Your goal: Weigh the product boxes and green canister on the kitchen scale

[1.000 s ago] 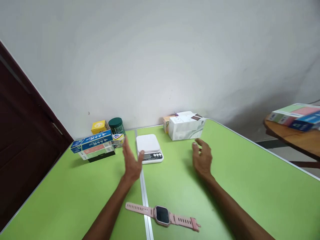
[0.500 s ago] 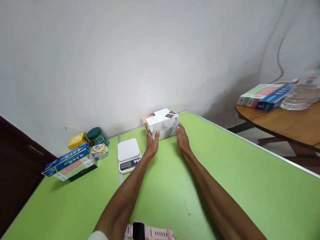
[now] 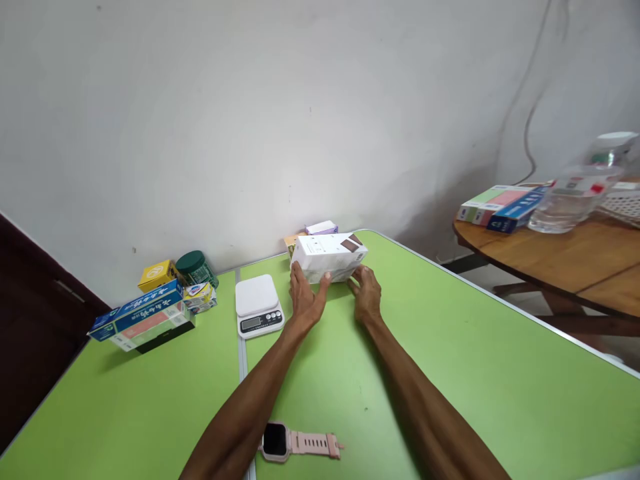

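Note:
A white box (image 3: 327, 250) with a brown picture on its top sits between my hands at the far side of the green table. My left hand (image 3: 306, 297) grips its left front corner, thumb against the front face. At the lower right corner, the curled fingers of my right hand (image 3: 367, 293) hold the box; some fingertips are hidden. Just behind it, a purple-and-white box (image 3: 321, 228) and a partly covered orange package (image 3: 291, 243) stand by the wall. A white kitchen scale (image 3: 258, 300) lies left of my left hand.
A pink-strapped smartwatch (image 3: 276, 441) lies near my left forearm. On the left are a long blue box (image 3: 137, 319), a yellow box (image 3: 156, 274), a small yellow-white box (image 3: 200, 297) and a green-lidded jar (image 3: 196, 267). A wooden table (image 3: 540, 260) holds boxes and a plastic bottle (image 3: 565, 200).
The white box has shifted slightly right and apart from the purple-and-white box behind it. My right hand has moved from its right side to its lower right corner, fingers more curled.

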{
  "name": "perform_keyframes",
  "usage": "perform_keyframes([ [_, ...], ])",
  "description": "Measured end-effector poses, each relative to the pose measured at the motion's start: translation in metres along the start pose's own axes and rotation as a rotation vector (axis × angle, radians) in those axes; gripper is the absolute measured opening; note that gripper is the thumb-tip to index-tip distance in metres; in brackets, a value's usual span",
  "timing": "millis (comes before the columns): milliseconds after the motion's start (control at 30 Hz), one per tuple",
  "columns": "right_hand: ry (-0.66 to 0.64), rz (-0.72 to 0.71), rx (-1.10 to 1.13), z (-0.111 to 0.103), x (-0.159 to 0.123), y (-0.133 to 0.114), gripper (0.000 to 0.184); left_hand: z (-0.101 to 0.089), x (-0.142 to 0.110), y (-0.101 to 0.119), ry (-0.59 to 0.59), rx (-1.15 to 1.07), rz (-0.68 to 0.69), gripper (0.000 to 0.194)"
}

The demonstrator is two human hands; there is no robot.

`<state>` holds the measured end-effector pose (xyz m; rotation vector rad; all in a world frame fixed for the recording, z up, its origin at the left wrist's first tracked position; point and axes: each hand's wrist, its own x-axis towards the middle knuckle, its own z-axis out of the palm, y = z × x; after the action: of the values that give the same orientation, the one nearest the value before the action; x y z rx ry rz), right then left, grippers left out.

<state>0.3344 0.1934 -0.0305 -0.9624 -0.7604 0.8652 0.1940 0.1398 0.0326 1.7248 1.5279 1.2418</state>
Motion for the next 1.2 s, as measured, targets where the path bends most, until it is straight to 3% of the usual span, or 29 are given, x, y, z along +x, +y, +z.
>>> perform_keyframes([
  [133, -0.05, 0.039, 0.185, 0.02, -0.027, -0.011, 0.054, -0.022, -0.032, 0.022, 0.109, 0.115, 0.067, 0.108],
  [233, -0.124, 0.008, 0.229, 0.043, -0.05, -0.024, 0.053, -0.05, -0.05, 0.022, 0.181, 0.147, 0.084, 0.103],
  [467, -0.318, -0.072, 0.028, 0.094, -0.094, -0.025, 0.058, -0.127, -0.064, -0.023, 0.372, 0.135, 0.057, 0.092],
  [600, -0.382, -0.11, -0.183, 0.105, -0.11, -0.017, 0.064, -0.146, -0.065, -0.051, 0.407, 0.063, 0.01, 0.088],
  [733, -0.419, -0.148, -0.257, 0.106, -0.115, -0.014, 0.067, -0.153, -0.065, -0.068, 0.385, 0.01, -0.006, 0.087],
  [833, -0.416, -0.094, -0.227, 0.099, -0.107, -0.009, 0.066, -0.163, -0.065, -0.082, 0.327, -0.035, -0.058, 0.087],
  [1000, -0.231, 0.001, -0.277, 0.069, -0.085, 0.009, 0.065, -0.186, -0.074, -0.121, 0.348, -0.234, -0.24, 0.089],
  [1100, -0.301, -0.064, -0.402, 0.058, -0.084, 0.015, 0.061, -0.194, -0.082, -0.134, 0.341, -0.267, -0.237, 0.092],
  [1200, -0.355, -0.097, -0.453, 0.057, -0.088, 0.015, 0.059, -0.195, -0.088, -0.131, 0.302, -0.203, -0.213, 0.094],
])
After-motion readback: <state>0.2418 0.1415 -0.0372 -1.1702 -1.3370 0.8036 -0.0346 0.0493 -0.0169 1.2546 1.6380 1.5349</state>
